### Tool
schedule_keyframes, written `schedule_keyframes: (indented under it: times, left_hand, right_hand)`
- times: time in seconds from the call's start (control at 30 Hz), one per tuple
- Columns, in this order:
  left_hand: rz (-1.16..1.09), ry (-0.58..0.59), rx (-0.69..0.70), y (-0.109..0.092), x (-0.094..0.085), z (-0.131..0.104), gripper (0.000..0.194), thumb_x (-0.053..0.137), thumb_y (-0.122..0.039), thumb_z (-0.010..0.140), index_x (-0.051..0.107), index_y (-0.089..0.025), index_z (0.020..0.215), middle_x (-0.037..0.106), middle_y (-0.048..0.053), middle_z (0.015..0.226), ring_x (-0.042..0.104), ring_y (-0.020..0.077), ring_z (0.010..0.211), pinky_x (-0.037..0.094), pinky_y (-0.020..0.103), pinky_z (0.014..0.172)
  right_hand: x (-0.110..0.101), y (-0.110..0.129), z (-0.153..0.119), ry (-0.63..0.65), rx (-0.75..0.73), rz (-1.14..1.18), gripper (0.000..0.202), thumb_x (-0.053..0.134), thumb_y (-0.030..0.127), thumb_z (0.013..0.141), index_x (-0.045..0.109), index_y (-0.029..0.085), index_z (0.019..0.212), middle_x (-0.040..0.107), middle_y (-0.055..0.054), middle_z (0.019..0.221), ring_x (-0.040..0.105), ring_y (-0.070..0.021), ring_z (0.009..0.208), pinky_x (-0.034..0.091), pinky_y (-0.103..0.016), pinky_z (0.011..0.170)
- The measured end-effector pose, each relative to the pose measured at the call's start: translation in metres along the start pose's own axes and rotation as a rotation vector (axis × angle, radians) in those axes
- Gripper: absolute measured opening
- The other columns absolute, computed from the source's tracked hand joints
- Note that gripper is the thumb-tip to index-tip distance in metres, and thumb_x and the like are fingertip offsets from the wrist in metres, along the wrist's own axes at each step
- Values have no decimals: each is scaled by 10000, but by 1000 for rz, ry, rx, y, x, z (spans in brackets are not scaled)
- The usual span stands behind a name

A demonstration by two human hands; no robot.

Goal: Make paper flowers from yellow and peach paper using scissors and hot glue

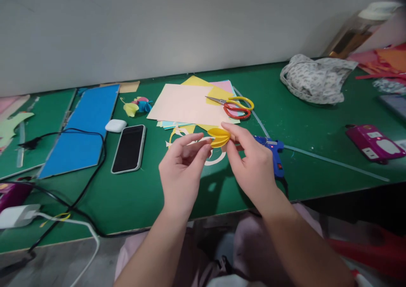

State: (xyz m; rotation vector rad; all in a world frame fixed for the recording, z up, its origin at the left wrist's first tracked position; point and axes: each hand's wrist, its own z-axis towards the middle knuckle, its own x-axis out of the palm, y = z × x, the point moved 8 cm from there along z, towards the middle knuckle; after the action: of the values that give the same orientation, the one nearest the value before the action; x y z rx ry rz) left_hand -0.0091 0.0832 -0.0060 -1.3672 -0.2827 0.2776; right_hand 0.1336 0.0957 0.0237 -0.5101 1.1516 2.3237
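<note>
Over the front of the table I hold a folded yellow paper flower piece (219, 138), its petal-like lobes curving apart. My right hand (253, 164) pinches its right end between thumb and fingers. On the other side, my left hand (179, 168) has thumb and fingertips closed at the petals' left tips. Curled paper offcuts (218, 159) lie beneath, partly covered by my hands. Just beyond is a stack of coloured paper sheets (180, 103), with scissors (238, 106) with red and yellow handles on it. A blue hot glue gun (278, 160) rests beside my right hand, its red light lit.
Left on the green table (152, 194) are a phone (129, 148), a white earbud case (116, 125), small paper flowers (137, 106), a blue board (84, 126) and cables (90, 177). Rightward lie a clear glue stick (336, 163), a patterned cloth pouch (317, 77) and a magenta device (374, 142).
</note>
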Motion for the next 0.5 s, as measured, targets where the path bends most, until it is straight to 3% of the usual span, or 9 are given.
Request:
schedule_keyframes:
  times: [0.33,0.5]
  left_hand:
    - [78,30,15,0,4,0,357,688,-199,713,590,-222,1056,707,-2,808,688,154,804,591,230,701]
    - [95,-4,-23,5,2,-3,450,689,-214,711,580,-254,1145,712,-10,808,688,167,822,592,236,721]
  right_hand:
    - [1,7,-2,-14,-81,-154,328,438,95,870,558,160,1169,657,-69,1131,642,-177,945,486,-283,848]
    - [5,15,-3,-13,-131,-244,304,448,94,871,563,143,1149,678,-71,1092,658,-166,892,504,-256,773]
